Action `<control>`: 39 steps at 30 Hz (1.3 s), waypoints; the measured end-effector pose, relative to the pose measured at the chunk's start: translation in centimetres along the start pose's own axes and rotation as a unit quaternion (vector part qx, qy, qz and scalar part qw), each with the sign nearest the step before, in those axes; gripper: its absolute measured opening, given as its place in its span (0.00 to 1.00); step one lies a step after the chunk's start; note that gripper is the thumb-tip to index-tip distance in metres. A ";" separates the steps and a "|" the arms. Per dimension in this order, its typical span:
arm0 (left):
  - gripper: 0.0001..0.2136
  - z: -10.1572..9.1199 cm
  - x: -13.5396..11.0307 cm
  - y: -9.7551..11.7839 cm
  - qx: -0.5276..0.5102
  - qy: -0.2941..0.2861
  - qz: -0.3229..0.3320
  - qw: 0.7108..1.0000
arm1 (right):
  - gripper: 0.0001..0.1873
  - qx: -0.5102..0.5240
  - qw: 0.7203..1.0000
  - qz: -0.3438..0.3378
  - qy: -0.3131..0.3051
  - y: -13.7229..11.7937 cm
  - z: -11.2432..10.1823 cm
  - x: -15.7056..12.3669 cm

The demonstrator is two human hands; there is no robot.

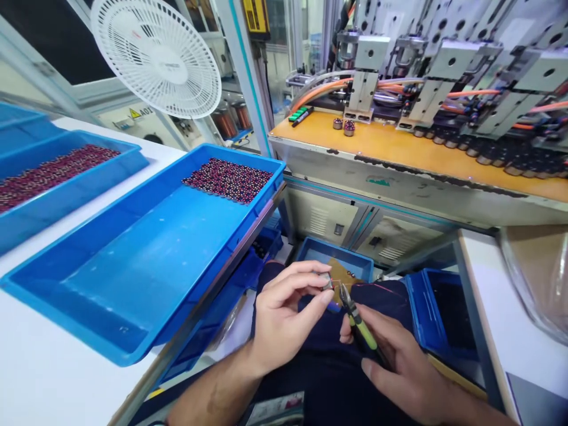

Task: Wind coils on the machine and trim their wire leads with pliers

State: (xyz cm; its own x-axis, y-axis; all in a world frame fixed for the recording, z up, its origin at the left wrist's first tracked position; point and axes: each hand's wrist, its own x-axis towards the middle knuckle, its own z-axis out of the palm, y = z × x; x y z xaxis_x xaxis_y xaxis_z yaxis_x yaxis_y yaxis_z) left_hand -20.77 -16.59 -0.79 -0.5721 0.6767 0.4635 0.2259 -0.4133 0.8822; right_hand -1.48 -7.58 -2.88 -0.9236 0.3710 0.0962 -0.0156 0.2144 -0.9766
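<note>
My left hand (290, 307) pinches a small round metal part (327, 281) between thumb and fingertips. Thin reddish wires stick out of its right side. In my right hand (394, 358) is a pair of cutting pliers (361, 325) with green and black handles. Their jaws point up and left, close to the wires; I cannot tell whether they touch them. Both hands are above my lap.
A long blue tray (133, 260) on the left holds many small dark-red parts (231, 180) at its far end. A second blue tray (84, 183) lies beyond it. A white fan (160, 56) stands behind. Ahead, a machine bench (390, 148) carries metal fixtures. A blue bin (359, 260) sits below.
</note>
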 end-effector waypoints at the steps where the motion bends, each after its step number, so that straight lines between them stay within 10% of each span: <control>1: 0.13 -0.1 0.0 0.0 0.004 0.001 0.003 1.000 | 0.40 0.001 1.000 -0.009 0.002 -0.2 0.0 0.2; 23: 0.10 -0.5 0.1 -0.1 0.014 -0.041 0.027 0.999 | 0.24 -0.018 0.995 0.071 0.063 -1.5 0.1 1.2; 39: 0.24 -1.3 0.4 -1.2 0.005 -0.089 0.136 0.987 | 0.42 0.055 0.998 0.031 0.002 -2.4 -0.9 -1.7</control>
State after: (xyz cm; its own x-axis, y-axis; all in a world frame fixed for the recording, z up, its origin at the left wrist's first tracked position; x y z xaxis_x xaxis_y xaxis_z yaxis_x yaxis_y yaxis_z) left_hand -22.29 -16.55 -1.76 -0.3420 0.6383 0.6896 0.3606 -0.5886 0.7236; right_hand 0.46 -7.86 -0.52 -0.9225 0.3843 0.0348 0.0000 0.0902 -0.9959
